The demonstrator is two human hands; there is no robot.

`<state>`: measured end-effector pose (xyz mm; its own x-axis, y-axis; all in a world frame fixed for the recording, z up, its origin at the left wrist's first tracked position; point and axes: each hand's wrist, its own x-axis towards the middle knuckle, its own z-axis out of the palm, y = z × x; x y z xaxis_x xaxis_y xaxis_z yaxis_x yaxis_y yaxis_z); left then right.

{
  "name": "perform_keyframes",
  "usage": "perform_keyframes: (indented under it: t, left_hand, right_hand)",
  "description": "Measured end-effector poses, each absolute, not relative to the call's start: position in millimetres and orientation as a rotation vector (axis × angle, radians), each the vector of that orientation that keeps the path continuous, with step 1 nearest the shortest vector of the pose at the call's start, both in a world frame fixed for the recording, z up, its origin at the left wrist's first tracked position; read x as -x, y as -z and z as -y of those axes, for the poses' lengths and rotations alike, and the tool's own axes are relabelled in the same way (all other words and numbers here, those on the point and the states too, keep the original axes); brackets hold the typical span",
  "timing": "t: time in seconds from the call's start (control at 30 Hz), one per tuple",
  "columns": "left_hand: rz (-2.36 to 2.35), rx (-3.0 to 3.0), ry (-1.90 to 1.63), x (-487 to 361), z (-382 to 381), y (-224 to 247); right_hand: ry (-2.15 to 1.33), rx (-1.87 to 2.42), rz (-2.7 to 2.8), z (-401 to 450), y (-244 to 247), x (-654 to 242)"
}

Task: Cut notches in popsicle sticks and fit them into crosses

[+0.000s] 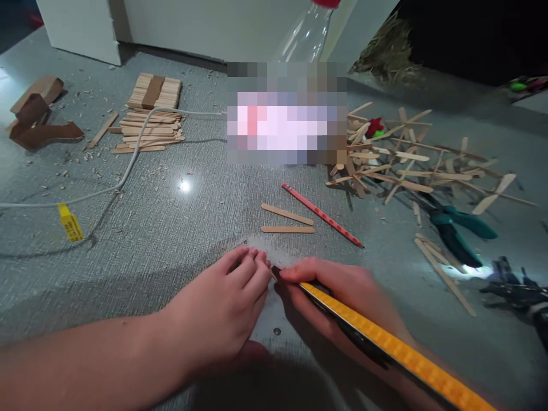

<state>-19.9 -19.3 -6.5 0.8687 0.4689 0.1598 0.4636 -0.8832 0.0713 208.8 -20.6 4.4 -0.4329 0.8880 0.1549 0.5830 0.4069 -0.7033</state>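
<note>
My left hand (231,297) is closed, its fingertips pinched together low over the surface. A thin wood-coloured sliver, apparently a craft stick (274,275), shows beside those fingertips; most of it is hidden. My right hand (342,285) is wrapped round a long yellow-and-black tool (368,326) that looks like a utility knife. Its dark tip points at my left fingertips, very close to them. Just beyond my hands lie two loose craft sticks (287,229), apart at one end. A red pencil (323,215) lies slantwise to their right.
At the back left are stacked craft sticks (148,132), a paper-banded bundle (169,92) and brown paper strips (47,134). A white cable (132,157) crosses there. On the right sit joined sticks (411,171), green-handled pliers (456,240) and a bottle (303,40) behind a blurred patch.
</note>
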Motion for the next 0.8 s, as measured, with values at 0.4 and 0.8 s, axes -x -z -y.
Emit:
perform_keyframes:
  t: [0.4,0.8]
  left_hand:
    - [-0.733,-2.996,-0.262,20,19,5]
    - [-0.744,-2.966,-0.342,23,13,5]
  right_hand:
    - [-0.746,1.272,2.164,26,-10,-208]
    - [-0.623,1.16,2.011,34,10,-214]
